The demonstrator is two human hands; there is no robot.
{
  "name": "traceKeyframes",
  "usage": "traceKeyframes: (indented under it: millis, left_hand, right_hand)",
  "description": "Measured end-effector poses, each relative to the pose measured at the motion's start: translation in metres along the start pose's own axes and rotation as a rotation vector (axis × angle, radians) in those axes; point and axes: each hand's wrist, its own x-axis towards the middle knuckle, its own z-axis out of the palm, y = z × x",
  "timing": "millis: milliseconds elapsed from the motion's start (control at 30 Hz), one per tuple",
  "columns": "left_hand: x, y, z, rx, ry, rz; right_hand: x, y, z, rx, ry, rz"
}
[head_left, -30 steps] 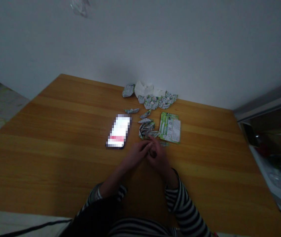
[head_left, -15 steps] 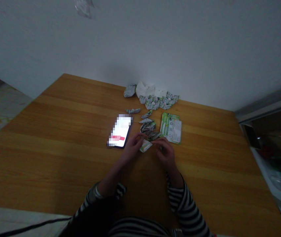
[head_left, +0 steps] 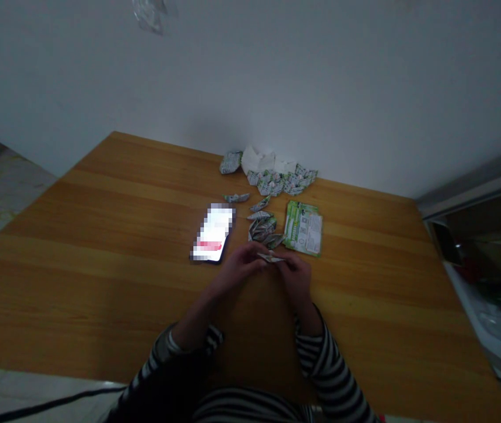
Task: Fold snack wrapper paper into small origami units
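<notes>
Between my hands is a small folded piece of printed paper (head_left: pixel 270 258), seen nearly edge-on as a thin strip. My left hand (head_left: pixel 242 262) pinches its left end, and my right hand (head_left: pixel 296 271) grips the right end; both are closed. Just beyond the fingers lies a cluster of folded paper pieces (head_left: pixel 262 228), green and white with print. To the right of these rests a stack of flat printed green and white sheets (head_left: pixel 303 229). A phone (head_left: pixel 213 233) with a lit screen lies left of the cluster.
Along the wall sit more folded paper pieces (head_left: pixel 271 182), a crumpled white tissue (head_left: pixel 256 160) and a grey-printed folded packet (head_left: pixel 231 162). A single folded piece (head_left: pixel 236 198) lies above the phone. The wooden table (head_left: pixel 100 247) meets the wall at the back.
The folded paper has turned from showing its flat face to nearly edge-on. My right hand has closed in on its right end, and both hands now hold it.
</notes>
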Motion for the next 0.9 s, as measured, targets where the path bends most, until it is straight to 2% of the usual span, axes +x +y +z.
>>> traceKeyframes:
  millis: [167, 367, 500, 700, 833, 900]
  left_hand:
    - [0.001, -0.008, 0.002, 0.051, 0.177, 0.029]
    - [0.0, -0.005, 0.002, 0.165, 0.166, 0.132]
    - [-0.001, -0.005, 0.005, 0.2, 0.227, 0.202]
    - [-0.004, -0.01, 0.02, 0.126, 0.373, 0.13]
    - [-0.005, -0.013, 0.033, 0.05, 0.422, 0.074]
    - [-0.006, -0.013, 0.037, -0.014, 0.431, 0.077]
  right_hand:
    - [0.0, -0.002, 0.002, 0.134, 0.022, 0.056]
    - [-0.002, 0.001, 0.0, 0.112, 0.116, 0.026]
    - [-0.003, 0.002, -0.001, 0.118, 0.143, -0.01]
    - [-0.006, -0.003, 0.008, 0.11, 0.154, 0.067]
    - [-0.008, -0.009, 0.018, 0.217, 0.258, 0.148]
    - [-0.009, -0.012, 0.022, 0.295, 0.271, 0.184]
